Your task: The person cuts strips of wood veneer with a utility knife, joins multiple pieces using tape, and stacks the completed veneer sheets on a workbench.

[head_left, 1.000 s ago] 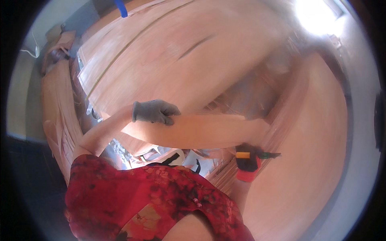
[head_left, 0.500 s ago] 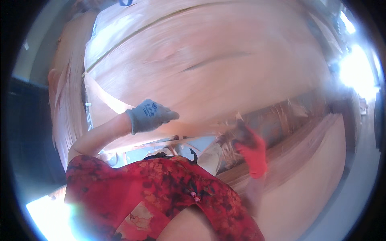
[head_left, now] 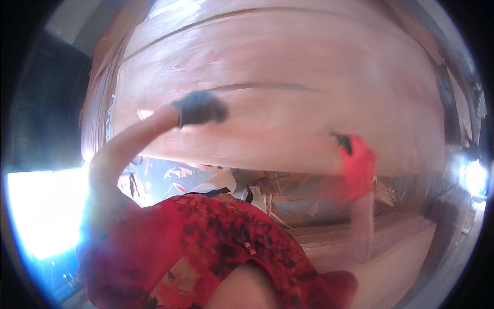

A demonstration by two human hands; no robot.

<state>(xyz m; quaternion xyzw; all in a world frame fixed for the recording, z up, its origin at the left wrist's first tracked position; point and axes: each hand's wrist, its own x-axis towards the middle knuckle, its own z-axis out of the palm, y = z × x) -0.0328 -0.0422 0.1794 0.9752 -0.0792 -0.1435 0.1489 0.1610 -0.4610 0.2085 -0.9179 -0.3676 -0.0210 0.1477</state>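
A broad, pale reddish-brown wood veneer sheet [head_left: 288, 123] lies on the stack in front of me, with a long dark split [head_left: 257, 86] across its middle. My left hand [head_left: 200, 109], in a grey knit glove, is over the left part of the sheet. Motion smears its fingers, and I cannot see whether it touches the wood. At the right, my right hand [head_left: 358, 165] wears a red glove and is closed round a small green-and-dark object [head_left: 345, 143]. Its dark end points left over the sheet's near part; the object's kind is unclear.
Below the sheet's near edge, torn veneer scraps [head_left: 177, 172] litter the floor. Another stack of veneer [head_left: 396, 252] stands at my lower right. More veneer edges [head_left: 103, 98] hang along the left side. Bright light comes from the lower left.
My left hand has moved a little away from me over the sheet. My right hand has moved right and farther out, over the sheet's near part. The view has turned.
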